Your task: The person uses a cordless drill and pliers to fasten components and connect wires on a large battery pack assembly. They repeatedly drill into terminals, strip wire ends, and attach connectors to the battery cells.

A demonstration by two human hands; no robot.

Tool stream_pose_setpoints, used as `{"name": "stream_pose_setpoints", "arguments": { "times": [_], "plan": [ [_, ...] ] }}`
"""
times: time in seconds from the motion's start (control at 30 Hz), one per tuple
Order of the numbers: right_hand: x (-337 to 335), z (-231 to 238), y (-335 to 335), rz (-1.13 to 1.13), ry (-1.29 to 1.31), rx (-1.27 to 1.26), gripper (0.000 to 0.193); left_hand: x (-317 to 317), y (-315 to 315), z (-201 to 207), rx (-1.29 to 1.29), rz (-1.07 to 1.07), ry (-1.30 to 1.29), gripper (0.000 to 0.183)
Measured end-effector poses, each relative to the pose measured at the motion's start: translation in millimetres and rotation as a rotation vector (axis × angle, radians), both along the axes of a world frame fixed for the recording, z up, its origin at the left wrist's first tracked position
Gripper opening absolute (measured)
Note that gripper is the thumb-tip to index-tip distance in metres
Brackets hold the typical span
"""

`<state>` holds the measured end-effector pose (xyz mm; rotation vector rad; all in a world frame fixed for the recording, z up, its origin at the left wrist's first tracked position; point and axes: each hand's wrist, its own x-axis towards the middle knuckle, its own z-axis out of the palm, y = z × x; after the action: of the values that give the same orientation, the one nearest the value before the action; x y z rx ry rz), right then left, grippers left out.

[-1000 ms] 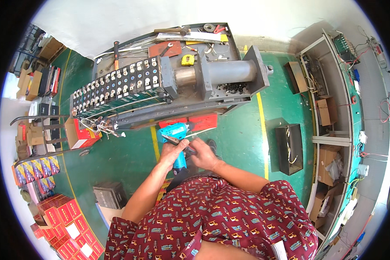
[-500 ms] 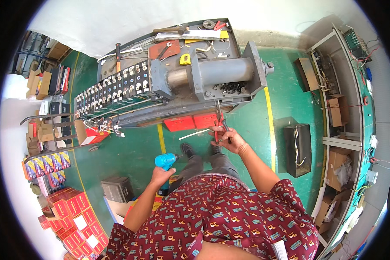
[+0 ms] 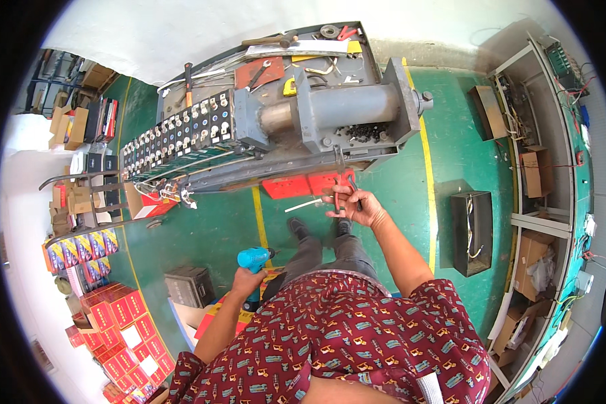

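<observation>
My left hand point(image 3: 245, 280) is wrapped round the grip of a teal cordless drill point(image 3: 253, 258), held low beside my left leg with its chuck pointing right. In my right hand point(image 3: 361, 207) is a pair of red-handled pliers point(image 3: 339, 195), the fingers curled round the handles. Its grey jaws point away from me, toward the near edge of the metal workbench point(image 3: 212, 180). Just beyond them, on the bench, is a grey steel press with a thick cylinder point(image 3: 357, 106). Small black parts point(image 3: 357, 134) lie in a heap below that cylinder. Left of the press stands a row of battery cells point(image 3: 178, 135).
A hammer point(image 3: 188, 84), a wrench point(image 3: 257, 75) and a yellow tape measure point(image 3: 289, 86) lie on the bench. An open dark metal box point(image 3: 471, 233) sits on the floor at right, before shelving point(image 3: 542, 225). Stacked red boxes point(image 3: 124, 330) and a cart handle point(image 3: 81, 177) are at left.
My view has shifted slightly, so the bench appears a little further right. The drill in my left hand has come slightly left and closer to me. Both hands keep their tools.
</observation>
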<state>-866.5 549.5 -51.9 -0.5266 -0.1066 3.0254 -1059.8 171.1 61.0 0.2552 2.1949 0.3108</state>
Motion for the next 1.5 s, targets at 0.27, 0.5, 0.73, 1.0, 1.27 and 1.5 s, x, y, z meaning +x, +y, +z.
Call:
{"name": "stream_pose_setpoints", "arguments": {
  "times": [0.27,0.5,0.73,1.0,1.27,1.5],
  "plan": [
    [3,-25,-1,-0.011,-0.071,0.072,0.034,2,-4,-9,0.222,0.02,0.019,0.035],
    [42,69,-17,0.198,0.103,0.204,0.053,6,-17,70,0.684,0.151,-0.014,0.027],
    [-73,191,-70,0.664,0.202,0.651,0.019,-28,21,148,1.11,0.31,0.339,0.036],
    [-231,247,-191,0.836,0.437,0.747,0.02,-145,-37,171,1.35,0.617,0.52,0.045],
    [-350,263,-301,0.861,0.385,0.705,0.018,-266,-151,175,1.504,0.637,0.419,0.045],
    [-412,270,-335,0.834,0.425,0.648,0.019,-328,-185,178,1.525,0.629,0.358,0.048]
  ]
}}
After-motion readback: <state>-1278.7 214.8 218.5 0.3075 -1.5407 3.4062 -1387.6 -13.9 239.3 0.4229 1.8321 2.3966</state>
